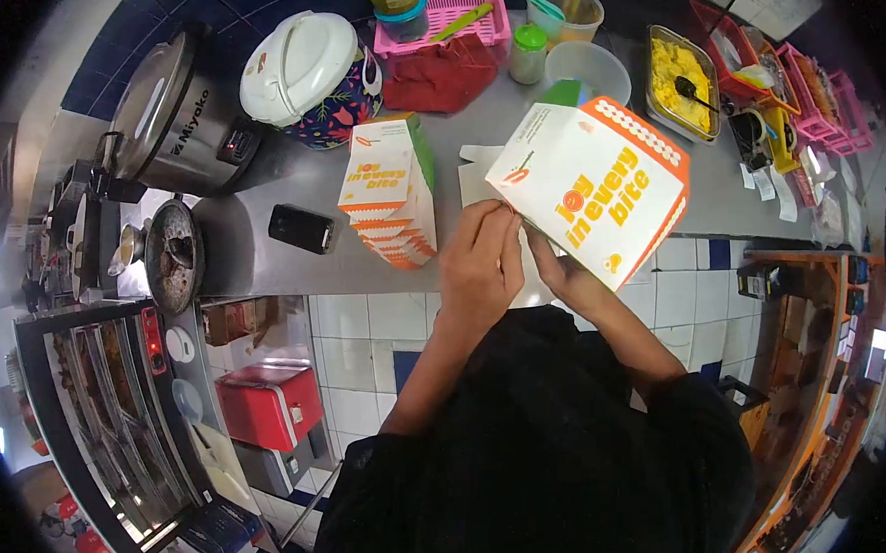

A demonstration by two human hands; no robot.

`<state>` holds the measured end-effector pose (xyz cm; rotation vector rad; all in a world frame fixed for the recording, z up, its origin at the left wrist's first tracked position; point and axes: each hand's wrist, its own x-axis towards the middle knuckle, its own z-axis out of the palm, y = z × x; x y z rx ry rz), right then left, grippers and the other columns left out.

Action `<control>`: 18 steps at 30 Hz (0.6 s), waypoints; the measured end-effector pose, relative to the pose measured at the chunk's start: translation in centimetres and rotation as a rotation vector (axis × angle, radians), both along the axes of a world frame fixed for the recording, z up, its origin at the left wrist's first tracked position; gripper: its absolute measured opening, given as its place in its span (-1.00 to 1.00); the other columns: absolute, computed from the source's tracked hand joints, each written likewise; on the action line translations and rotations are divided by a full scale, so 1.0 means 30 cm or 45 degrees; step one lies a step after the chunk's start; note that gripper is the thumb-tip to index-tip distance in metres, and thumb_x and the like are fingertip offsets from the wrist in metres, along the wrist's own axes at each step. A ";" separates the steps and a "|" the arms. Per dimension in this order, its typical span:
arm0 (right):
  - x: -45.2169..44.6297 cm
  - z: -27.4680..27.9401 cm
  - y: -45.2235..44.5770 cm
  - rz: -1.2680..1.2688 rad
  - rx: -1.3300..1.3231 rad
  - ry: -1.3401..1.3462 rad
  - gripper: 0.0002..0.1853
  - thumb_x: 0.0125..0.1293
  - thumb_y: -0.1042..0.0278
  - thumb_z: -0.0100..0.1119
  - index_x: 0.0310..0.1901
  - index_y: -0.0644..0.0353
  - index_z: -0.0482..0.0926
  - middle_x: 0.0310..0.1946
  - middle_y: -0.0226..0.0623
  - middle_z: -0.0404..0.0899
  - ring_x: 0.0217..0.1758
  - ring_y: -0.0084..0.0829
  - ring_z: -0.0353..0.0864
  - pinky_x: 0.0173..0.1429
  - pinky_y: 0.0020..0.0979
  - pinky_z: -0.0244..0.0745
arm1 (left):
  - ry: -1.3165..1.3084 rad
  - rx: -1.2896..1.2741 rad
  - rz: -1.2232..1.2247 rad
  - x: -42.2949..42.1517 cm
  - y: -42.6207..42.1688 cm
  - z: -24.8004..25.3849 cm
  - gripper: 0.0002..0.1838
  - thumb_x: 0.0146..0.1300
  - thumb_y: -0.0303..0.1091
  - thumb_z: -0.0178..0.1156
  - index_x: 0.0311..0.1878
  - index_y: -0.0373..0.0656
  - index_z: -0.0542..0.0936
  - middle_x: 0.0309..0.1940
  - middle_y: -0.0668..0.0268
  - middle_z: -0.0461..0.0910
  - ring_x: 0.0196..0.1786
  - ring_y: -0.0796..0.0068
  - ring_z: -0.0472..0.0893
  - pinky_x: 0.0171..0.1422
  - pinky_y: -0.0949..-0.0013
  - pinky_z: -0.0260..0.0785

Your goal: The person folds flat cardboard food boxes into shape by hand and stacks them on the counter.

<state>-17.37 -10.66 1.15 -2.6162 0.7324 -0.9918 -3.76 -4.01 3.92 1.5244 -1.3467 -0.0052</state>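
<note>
**Steel Counter: Status of Carton Forming**

1. Carton in hand. We hold one printed carton tilted over the front edge of the counter. Left hand: fingertips pinched on the carton's lower-left edge. Right hand: gripping the same carton from below, its fingers partly hidden.

2. Progress. We judge the carton to be partly formed: its main panels stand at an angle to one another, and both hands are at one edge, which suggests a fold or tab in progress. We cannot tell whether that joint is locked.

3. Completed units. Just left of the carton stands a nested stack with the same print and scalloped orange edges. We take these as formed already; overlap prevents a reliable count.

4. Outstanding. We judge that the carton needs its edge secured before it can join the stack. A white sheet shows behind it; we cannot tell whether this is another blank.

5. Surroundings. A phone lies left of the stack. Beyond the carton, to the right, a tray holds yellow food and a black spoon. Carton interiors are hidden, so we confirm no filling.
</note>
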 end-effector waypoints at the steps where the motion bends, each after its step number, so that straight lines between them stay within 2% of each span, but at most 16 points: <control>1: -0.016 -0.031 -0.005 -0.055 -0.273 0.259 -0.73 0.29 0.57 0.30 0.03 0.27 0.66 -0.10 -0.24 0.71 -0.08 -0.35 0.71 -0.03 -0.40 0.58 | 0.015 0.001 -0.016 0.001 -0.003 -0.005 -0.86 0.16 -0.67 0.24 -0.21 -0.30 0.57 -0.21 0.08 0.62 -0.20 0.17 0.65 -0.14 0.29 0.48; 3: -0.004 -0.065 -0.001 0.042 -0.072 -0.283 -0.65 0.35 0.50 0.22 0.16 0.24 0.57 0.05 -0.17 0.64 0.06 -0.23 0.66 0.06 -0.32 0.55 | 0.055 -0.015 -0.015 -0.001 -0.010 -0.003 -0.83 0.14 -0.62 0.27 -0.20 -0.27 0.53 -0.22 0.11 0.59 -0.22 0.16 0.66 -0.17 0.24 0.50; 5: -0.044 -0.215 0.014 0.182 0.716 -0.276 -0.51 0.37 0.38 0.23 0.32 0.19 0.43 0.24 -0.12 0.50 0.28 -0.18 0.51 0.23 -0.18 0.45 | 0.165 -0.013 -0.021 -0.005 -0.015 -0.026 -0.79 0.11 -0.59 0.30 -0.20 -0.25 0.51 -0.26 0.14 0.57 -0.26 0.19 0.65 -0.20 0.23 0.49; 8: -0.008 -0.086 0.035 0.394 1.224 -0.708 -0.52 0.35 0.30 0.29 0.26 0.15 0.44 0.21 -0.21 0.50 0.26 -0.28 0.53 0.22 -0.22 0.48 | 0.349 0.041 -0.015 0.008 -0.014 -0.111 -0.74 0.05 -0.57 0.35 -0.23 -0.24 0.48 -0.35 0.18 0.53 -0.33 0.29 0.61 -0.24 0.28 0.45; 10: -0.009 -0.074 0.016 0.381 1.098 -0.678 -0.59 0.31 0.28 0.33 0.15 0.15 0.51 0.11 -0.24 0.56 0.16 -0.30 0.60 0.13 -0.24 0.54 | 0.372 0.117 0.018 0.040 0.001 -0.119 -0.73 0.03 -0.55 0.38 -0.25 -0.24 0.48 -0.41 0.20 0.50 -0.38 0.38 0.57 -0.28 0.34 0.40; 11: -0.038 -0.096 -0.015 0.275 0.755 -0.439 -0.62 0.27 0.28 0.35 0.09 0.15 0.56 0.05 -0.23 0.60 0.09 -0.27 0.63 0.09 -0.24 0.57 | 0.366 0.027 -0.012 0.065 0.006 -0.138 -0.72 0.06 -0.48 0.42 -0.28 -0.23 0.46 -0.44 0.24 0.48 -0.42 0.46 0.50 -0.32 0.42 0.34; 12: -0.051 -0.131 -0.028 0.237 0.650 -0.388 -0.64 0.24 0.30 0.37 0.05 0.17 0.57 0.01 -0.20 0.62 0.04 -0.23 0.65 0.05 -0.23 0.57 | 0.429 -0.034 -0.041 0.075 0.014 -0.144 -0.73 0.11 -0.44 0.42 -0.30 -0.22 0.47 -0.45 0.28 0.48 -0.42 0.49 0.48 -0.33 0.43 0.32; 14: -0.064 -0.205 -0.058 0.219 0.653 -0.423 -0.68 0.18 0.35 0.39 -0.04 0.20 0.61 -0.09 -0.15 0.65 -0.05 -0.15 0.68 -0.03 -0.21 0.59 | 0.306 0.130 0.081 0.092 0.026 -0.133 -0.71 0.10 -0.42 0.44 -0.23 -0.22 0.50 -0.42 0.27 0.51 -0.39 0.49 0.55 -0.31 0.39 0.36; 17: -0.041 -0.236 -0.043 0.003 0.481 -0.414 -0.69 0.13 0.40 0.39 -0.08 0.23 0.61 -0.15 -0.11 0.66 -0.10 -0.08 0.68 -0.06 -0.17 0.58 | 0.486 -0.079 0.095 0.053 0.010 -0.138 -0.67 0.07 -0.42 0.46 -0.17 -0.24 0.51 -0.39 0.21 0.56 -0.33 0.39 0.64 -0.23 0.33 0.45; 18: -0.040 -0.221 -0.049 -0.015 0.407 -0.317 -0.66 0.15 0.38 0.39 -0.03 0.22 0.60 -0.14 -0.10 0.65 -0.06 -0.08 0.67 -0.04 -0.16 0.57 | 0.382 -0.090 0.094 0.045 0.004 -0.169 -0.66 0.07 -0.43 0.45 -0.14 -0.25 0.51 -0.37 0.19 0.57 -0.32 0.35 0.66 -0.23 0.33 0.47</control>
